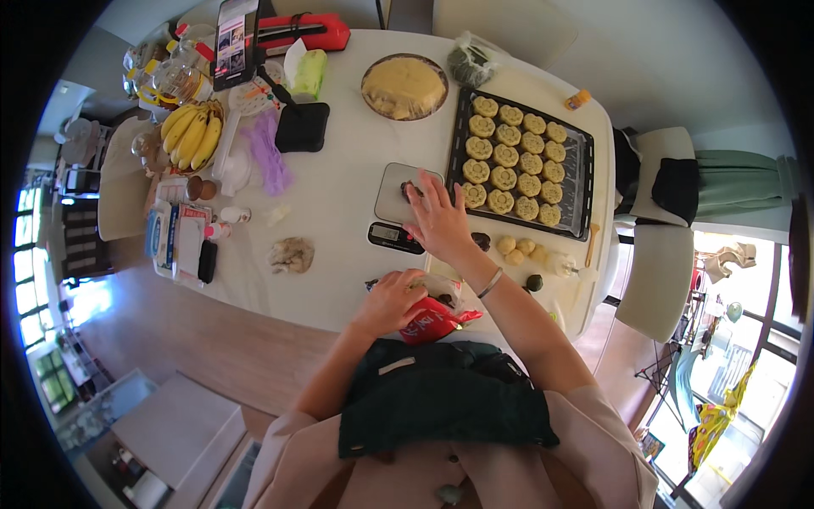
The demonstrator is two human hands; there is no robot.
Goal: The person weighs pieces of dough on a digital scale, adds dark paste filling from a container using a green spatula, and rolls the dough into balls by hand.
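My right hand (439, 223) is over a kitchen scale (393, 209), fingers spread. A small dark lump (410, 189) sits on the weighing plate beside my fingertips, partly hidden by them. The scale's dark display (393, 235) faces me. Nearer my body, my left hand (393, 299) is curled on the top of a red plastic bag (429, 321) at the table edge; dark contents show in its mouth. Right of the scale, a black baking tray (523, 230) carries several rows of flower-shaped pastries (503, 178). Another dark lump (481, 241) lies by my right wrist.
Pale dough balls (514, 247) and a dark green ball (534, 282) lie near my right forearm. Left is a crumpled lump (291, 254). Farther back stand a covered bowl of yellow dough (405, 86), a phone on a stand (235, 44) and bananas (193, 135).
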